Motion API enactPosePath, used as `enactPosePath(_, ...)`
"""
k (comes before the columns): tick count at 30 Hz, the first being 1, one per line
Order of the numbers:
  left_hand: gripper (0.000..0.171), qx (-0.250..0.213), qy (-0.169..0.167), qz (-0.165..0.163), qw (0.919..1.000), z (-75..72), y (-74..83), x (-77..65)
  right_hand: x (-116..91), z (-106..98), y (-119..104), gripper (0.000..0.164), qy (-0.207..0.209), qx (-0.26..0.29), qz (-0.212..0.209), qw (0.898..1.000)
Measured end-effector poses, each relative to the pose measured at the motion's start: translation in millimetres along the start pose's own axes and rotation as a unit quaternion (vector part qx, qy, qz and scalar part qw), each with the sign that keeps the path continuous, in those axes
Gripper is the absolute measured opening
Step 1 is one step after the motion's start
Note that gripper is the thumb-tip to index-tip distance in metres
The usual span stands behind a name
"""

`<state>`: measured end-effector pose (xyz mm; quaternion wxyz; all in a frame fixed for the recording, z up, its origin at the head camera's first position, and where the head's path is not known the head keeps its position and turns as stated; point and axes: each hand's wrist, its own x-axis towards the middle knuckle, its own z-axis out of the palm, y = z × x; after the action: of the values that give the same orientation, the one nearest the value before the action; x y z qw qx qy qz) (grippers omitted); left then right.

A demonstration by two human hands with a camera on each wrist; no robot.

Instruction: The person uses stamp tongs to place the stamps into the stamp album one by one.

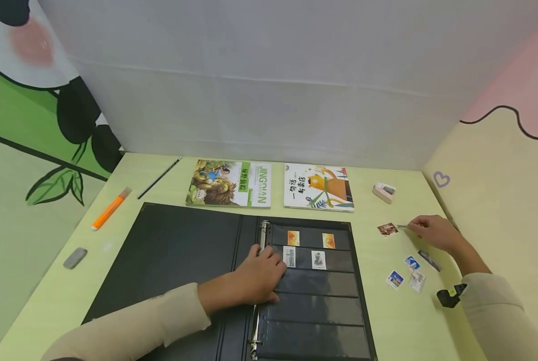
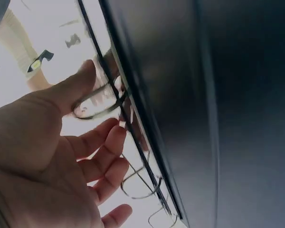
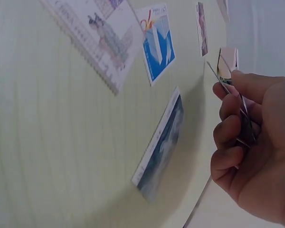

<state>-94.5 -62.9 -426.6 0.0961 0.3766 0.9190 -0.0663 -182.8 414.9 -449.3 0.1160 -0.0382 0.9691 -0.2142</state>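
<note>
My right hand pinches metal tweezers, whose tips are parted in the right wrist view. In the head view they point at a reddish-brown stamp, right at its edge. Nearer me lie two blue stamps, a pale stamp and a long dark stamp. My left hand rests with relaxed fingers over the metal rings of an open black stamp album. Its page of clear pockets holds orange stamps in the top row and grey stamps below.
Two picture books, one green and white, one white with an orange animal, lie behind the album. A pink-and-white eraser-like block stands at the back right. On the left are an orange marker, a pencil and a grey eraser.
</note>
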Motion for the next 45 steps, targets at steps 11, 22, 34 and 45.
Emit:
enactPosePath(11,0.068,0.010,-0.016,-0.033,0.9993,-3.3,11.6,5.1,6.1,8.3,-0.5,0.041,0.001,0.014,0.001,1.000)
enactPosePath(22,0.074,-0.017,-0.014,-0.060,0.9979,4.7,15.8,11.2,5.0,1.3,-3.9,0.039,-0.005,0.066,-0.013,0.998)
enactPosePath(34,0.081,-0.021,-0.059,-0.074,0.9953,1.9,10.1,26.3,1.0,-4.6,-42.8,0.034,-0.005,0.111,-0.066,0.992)
enactPosePath(45,0.067,-0.092,-0.069,-0.056,0.9918,1.3,2.9,30.9,4.7,20.3,-108.4,0.031,-0.032,0.160,-0.101,0.981)
